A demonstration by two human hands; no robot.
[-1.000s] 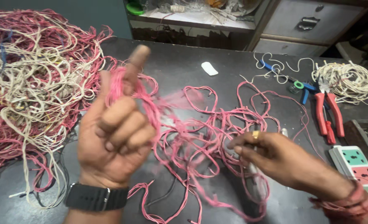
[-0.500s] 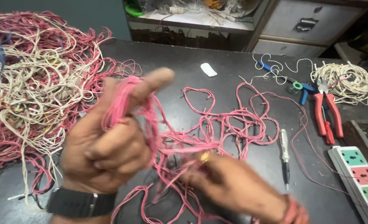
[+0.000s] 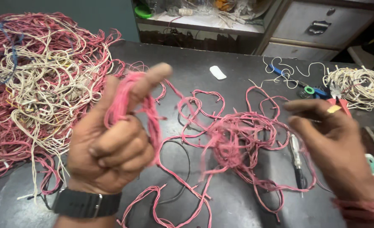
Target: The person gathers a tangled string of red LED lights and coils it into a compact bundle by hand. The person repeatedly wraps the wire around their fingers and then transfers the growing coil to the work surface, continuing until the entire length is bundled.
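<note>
Curled around a bundle of thin pink insulated wire (image 3: 130,105), the left hand (image 3: 111,147) is gripping with three fingers folded into the palm while the forefinger and thumb are pointing upward, with loops of that wire wound over them. From this fist the pink strand is trailing down and across to a loose, blurred tangle of pink wire (image 3: 229,143) lying on the dark worktable (image 3: 237,69) between the two hands. A black wristwatch (image 3: 85,203) is sitting on the left wrist. On the other side, the right hand (image 3: 334,143) is hovering with its fingers partly extended and loosely apart; whether it is pinching a strand cannot be told, since the wire near it is blurred. A slim screwdriver with a clear handle (image 3: 296,158) is lying just beside that hand. Far left, a large heap of mixed pink and cream wires (image 3: 35,84) is covering the table, well apart from a small coil of cream wire (image 3: 357,86) at the far right, beside red-handled pliers (image 3: 343,105).
</note>
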